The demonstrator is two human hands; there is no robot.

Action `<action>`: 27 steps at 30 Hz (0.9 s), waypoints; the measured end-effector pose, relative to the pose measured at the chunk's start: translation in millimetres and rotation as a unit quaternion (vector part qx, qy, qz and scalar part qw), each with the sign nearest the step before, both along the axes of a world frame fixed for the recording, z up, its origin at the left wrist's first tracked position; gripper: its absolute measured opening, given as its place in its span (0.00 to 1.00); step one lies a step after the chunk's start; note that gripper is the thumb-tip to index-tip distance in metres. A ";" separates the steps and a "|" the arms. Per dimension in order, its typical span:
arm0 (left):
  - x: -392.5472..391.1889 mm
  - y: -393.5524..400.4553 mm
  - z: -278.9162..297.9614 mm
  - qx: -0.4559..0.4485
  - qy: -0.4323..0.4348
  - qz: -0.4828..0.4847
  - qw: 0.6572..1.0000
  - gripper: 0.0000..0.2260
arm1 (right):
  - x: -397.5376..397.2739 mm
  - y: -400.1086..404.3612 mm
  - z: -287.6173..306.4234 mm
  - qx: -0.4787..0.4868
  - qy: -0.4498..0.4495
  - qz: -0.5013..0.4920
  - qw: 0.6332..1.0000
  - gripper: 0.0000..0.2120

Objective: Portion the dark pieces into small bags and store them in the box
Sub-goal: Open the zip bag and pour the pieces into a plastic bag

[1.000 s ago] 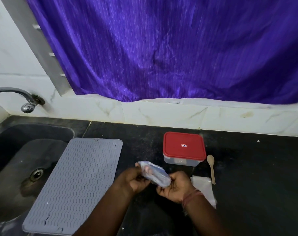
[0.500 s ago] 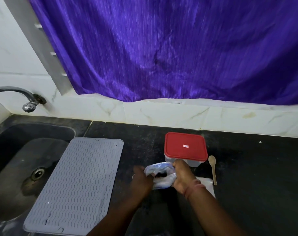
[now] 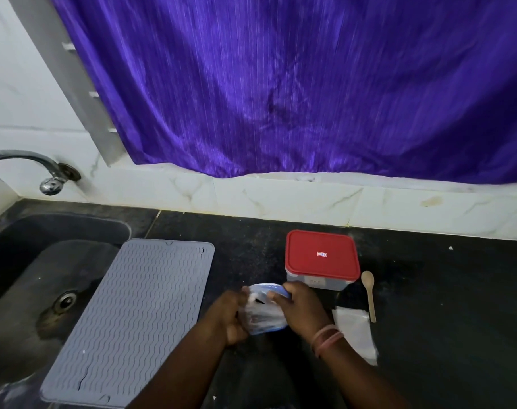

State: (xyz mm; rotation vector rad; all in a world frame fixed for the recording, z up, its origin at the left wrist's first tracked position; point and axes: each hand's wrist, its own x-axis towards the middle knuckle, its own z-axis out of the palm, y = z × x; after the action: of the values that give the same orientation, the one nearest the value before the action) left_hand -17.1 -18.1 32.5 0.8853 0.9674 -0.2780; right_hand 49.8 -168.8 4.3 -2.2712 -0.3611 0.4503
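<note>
Both hands are gripping the bag (image 3: 263, 312) over the black counter (image 3: 428, 305), just in front of the box (image 3: 322, 259), whose red lid (image 3: 320, 255) is sitting closed; the left hand (image 3: 226, 315) is clutching the bag's left side, the right hand (image 3: 300, 307) curling over its top edge; compared with a second ago, the right hand is now lying above the bag rather than beneath it; the spoon (image 3: 368, 293) and flat bags (image 3: 354, 330) are lying unmoved to the right.
</note>
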 end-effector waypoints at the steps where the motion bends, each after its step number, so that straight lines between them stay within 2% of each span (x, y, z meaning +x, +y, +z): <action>1: -0.2 0.7 -0.3 -0.017 -0.008 0.001 1.000 0.16 | 0.3 -0.6 2.7 0.018 0.044 -0.013 0.999 0.19; 2: 0.2 1.5 -2.5 -0.019 -0.021 -0.001 1.000 0.17 | 0.2 -1.4 5.1 0.059 0.109 -0.030 0.992 0.21; 3: 1.5 1.9 -5.7 -0.013 -0.036 -0.010 0.999 0.19 | -0.3 -3.4 6.8 0.124 0.215 -0.056 0.967 0.23; 5: 1.9 2.3 -7.3 0.016 -0.045 -0.023 0.999 0.19 | -3.9 -7.1 6.0 0.284 0.433 -0.087 0.851 0.26; 6: 2.9 1.9 -9.9 0.025 -0.045 -0.031 0.998 0.19 | -5.3 -9.6 4.5 0.339 0.496 -0.093 0.794 0.27; 8: 3.3 -1.8 -13.5 0.038 -0.056 -0.064 0.996 0.24 | -8.6 -12.9 1.8 0.377 0.535 -0.100 0.750 0.27; 9: 3.2 -1.8 -17.2 0.046 -0.059 -0.062 0.995 0.28 | -8.5 -13.3 -0.6 0.376 0.523 -0.106 0.757 0.27; 10: 2.9 -1.0 -21.6 0.043 -0.063 -0.060 0.995 0.30 | -7.8 -13.0 -2.8 0.362 0.484 -0.114 0.788 0.26; 11: 1.5 -1.4 -21.4 0.044 -0.064 -0.064 0.995 0.31 | -5.9 -13.1 -2.2 0.335 0.421 -0.108 0.836 0.24; 12: -0.1 -0.7 -21.3 0.041 -0.074 -0.067 0.994 0.29 | -4.0 -12.5 -1.0 0.298 0.347 -0.085 0.885 0.21; 14: -2.7 -3.9 -19.3 0.047 -0.059 -0.048 0.996 0.18 | 1.2 -9.1 0.9 0.262 0.258 -0.082 0.926 0.13; 16: -4.0 -10.6 -19.8 0.061 -0.015 -0.031 0.998 0.12 | 4.1 -3.8 2.2 0.231 0.189 -0.112 0.948 0.09; 19: -3.1 -18.4 -17.3 0.025 0.015 -0.024 0.999 0.09 | 1.3 2.6 7.1 0.168 0.108 -0.099 0.975 0.08; 21: 1.0 -16.9 -15.8 0.047 0.007 -0.007 0.999 0.08 | -2.4 3.8 6.3 0.117 0.089 -0.098 0.984 0.08; 24: 4.2 -10.2 -13.9 0.105 0.000 -0.022 0.994 0.07 | -3.6 -1.0 -4.0 -0.013 0.014 -0.088 0.996 0.11; 25: 4.0 -8.4 -13.8 0.110 -0.003 -0.029 0.994 0.07 | -2.9 -2.7 -6.2 -0.041 0.002 -0.078 0.996 0.11; 27: 1.9 -6.9 -12.0 0.090 -0.013 -0.026 0.996 0.07 | -0.8 -4.5 -2.8 -0.043 0.041 -0.068 0.996 0.10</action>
State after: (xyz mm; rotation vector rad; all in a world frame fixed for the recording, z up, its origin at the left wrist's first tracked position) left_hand -15.3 -25.1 20.5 1.0766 0.9560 -0.2245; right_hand 49.1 -173.3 1.4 -2.3356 -0.1466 0.4941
